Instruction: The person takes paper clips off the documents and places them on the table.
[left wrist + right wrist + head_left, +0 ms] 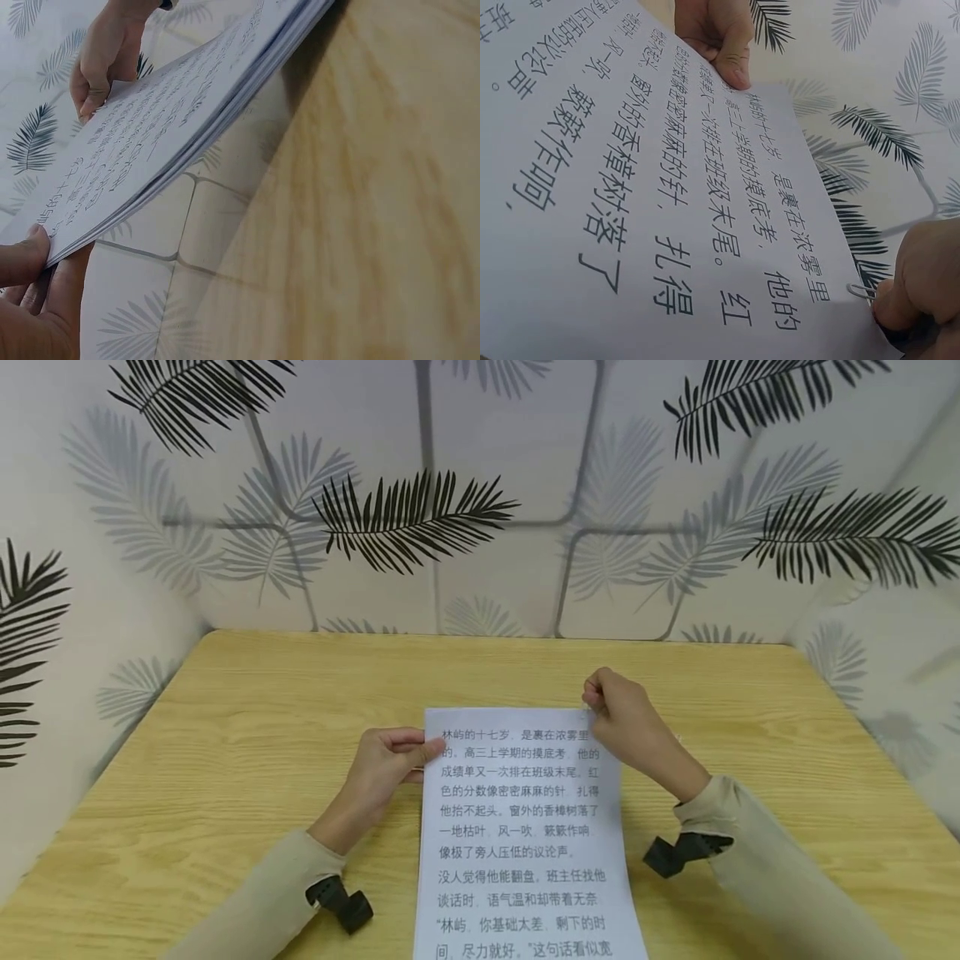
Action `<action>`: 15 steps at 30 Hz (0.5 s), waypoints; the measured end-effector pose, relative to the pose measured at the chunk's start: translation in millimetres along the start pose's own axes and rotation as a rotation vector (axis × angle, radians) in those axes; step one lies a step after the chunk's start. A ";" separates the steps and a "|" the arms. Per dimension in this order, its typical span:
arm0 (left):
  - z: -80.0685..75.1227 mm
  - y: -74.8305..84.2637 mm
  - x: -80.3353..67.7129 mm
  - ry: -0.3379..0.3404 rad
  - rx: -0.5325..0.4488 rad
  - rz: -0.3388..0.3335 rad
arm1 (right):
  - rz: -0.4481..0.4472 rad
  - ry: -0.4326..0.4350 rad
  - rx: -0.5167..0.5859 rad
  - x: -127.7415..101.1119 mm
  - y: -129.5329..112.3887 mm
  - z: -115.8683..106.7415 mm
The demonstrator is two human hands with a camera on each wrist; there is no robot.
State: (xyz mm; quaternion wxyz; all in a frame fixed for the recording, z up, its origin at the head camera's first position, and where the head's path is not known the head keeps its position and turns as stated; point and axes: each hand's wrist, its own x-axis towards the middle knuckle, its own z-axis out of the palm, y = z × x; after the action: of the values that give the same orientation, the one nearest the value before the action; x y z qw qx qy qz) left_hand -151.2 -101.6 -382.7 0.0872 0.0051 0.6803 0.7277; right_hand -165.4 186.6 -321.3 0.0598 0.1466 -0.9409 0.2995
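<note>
A stack of printed paper sheets (525, 827) is raised at its top end, above the table's surface. My left hand (378, 772) grips its left edge near the top, thumb on the printed face and fingers beneath, as the left wrist view shows. At the top right corner my right hand (628, 720) has its fingers curled and pinches a metal paper clip (861, 291). A looped end of the clip lies over the paper's edge; the rest is hidden by the fingers. Several sheet edges (217, 124) show in the left wrist view.
A wood-grain table (247, 793) lies under the sheets. Behind and at both sides hangs a pale backdrop (495, 585) with leaf prints. Each wrist carries a black strap-on camera, one on the left wrist (341, 902) and one on the right (678, 853).
</note>
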 end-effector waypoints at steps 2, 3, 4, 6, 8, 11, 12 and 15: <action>0.2 0.2 -0.7 0.003 -0.006 0.002 | -0.002 0.002 0.004 0.2 1.0 0.5; 0.2 0.2 -1.0 0.006 -0.010 0.001 | -0.004 0.003 0.005 0.4 1.4 1.0; 0.0 0.4 -1.5 0.009 -0.012 0.002 | -0.007 0.006 0.005 0.7 1.8 1.5; -0.2 0.2 -1.9 0.014 -0.014 0.002 | -0.015 0.013 0.004 1.2 2.2 2.5; -0.4 -0.1 -2.1 0.020 -0.016 0.002 | -0.021 0.020 0.007 1.6 2.5 3.0; -0.3 0.0 -2.2 0.033 -0.013 -0.001 | -0.021 0.034 0.015 2.0 2.5 2.7; 0.0 0.1 -1.9 0.040 -0.012 -0.002 | -0.017 0.041 0.020 2.1 2.4 2.3; 0.7 0.5 -0.7 0.061 -0.009 -0.012 | -0.009 0.063 0.036 2.5 1.5 1.0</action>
State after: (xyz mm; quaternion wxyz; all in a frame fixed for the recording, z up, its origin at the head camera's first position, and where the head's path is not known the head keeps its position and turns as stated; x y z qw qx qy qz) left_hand -150.4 -101.1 -382.0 0.0705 -0.0217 0.6793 0.7302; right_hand -168.2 186.6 -322.4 0.0883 0.1422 -0.9324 0.3204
